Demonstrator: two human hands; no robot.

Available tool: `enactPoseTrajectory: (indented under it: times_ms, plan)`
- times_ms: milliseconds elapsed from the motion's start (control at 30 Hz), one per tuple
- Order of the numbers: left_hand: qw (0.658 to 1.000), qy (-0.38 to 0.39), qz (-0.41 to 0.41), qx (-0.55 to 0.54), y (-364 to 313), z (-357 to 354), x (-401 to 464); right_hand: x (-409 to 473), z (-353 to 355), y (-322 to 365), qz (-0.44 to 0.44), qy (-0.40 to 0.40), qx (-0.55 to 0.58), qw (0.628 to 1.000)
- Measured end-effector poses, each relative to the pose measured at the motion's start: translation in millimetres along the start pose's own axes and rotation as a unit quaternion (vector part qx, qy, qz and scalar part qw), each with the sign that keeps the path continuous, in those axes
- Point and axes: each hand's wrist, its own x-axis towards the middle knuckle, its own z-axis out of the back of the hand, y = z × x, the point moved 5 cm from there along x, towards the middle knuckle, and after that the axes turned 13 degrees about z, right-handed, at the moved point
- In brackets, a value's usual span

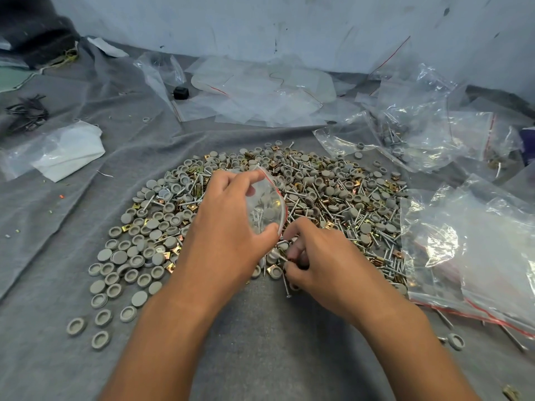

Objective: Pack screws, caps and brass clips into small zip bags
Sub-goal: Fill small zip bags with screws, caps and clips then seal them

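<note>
A wide heap of grey round caps [136,256], silver screws [359,224] and brass clips [376,259] lies on the grey cloth. My left hand [225,224] grips a small clear zip bag [266,206] with a red seal line above the heap's middle; the bag holds several screws and caps. Just below the bag's mouth, my right hand [315,264] has its fingers curled round small parts, with screws showing between them.
Empty zip bags [260,94] lie spread at the back by the wall. Filled bags [419,131] pile up at the back right, and more clear bags [477,256] lie at the right. A crumpled white sheet in plastic [66,151] sits at the left.
</note>
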Motion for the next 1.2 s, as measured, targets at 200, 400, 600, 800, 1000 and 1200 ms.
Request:
enactPoseTrajectory:
  times_ms: [200,400,600,800,1000,1200]
  plan:
    - [1.0,0.001,0.002,0.0,1.2,1.1,0.5,-4.6,2.9,-3.2,0.01,0.052,-0.024,0.998]
    - [1.0,0.001,0.003,0.006,1.7,-0.4,0.7,-5.3,-1.3,-6.9,0.028,0.075,-0.019,0.997]
    - [1.0,0.0,0.001,0.009,-0.2,-1.6,0.6,-5.0,5.3,-15.0,0.013,0.037,0.013,0.999]
    - [1.0,0.002,0.0,0.008,-0.1,-2.0,-0.3,-3.9,11.7,-20.9,-0.024,-0.01,0.036,0.999]
    - [1.0,-0.001,0.002,0.005,0.5,-2.3,-0.1,1.2,6.0,-4.7,0.028,-0.017,-0.009,0.999]
    - [1.0,0.0,0.0,0.0,1.4,-1.8,0.0,4.4,2.8,-0.1,0.038,-0.024,-0.052,0.998]
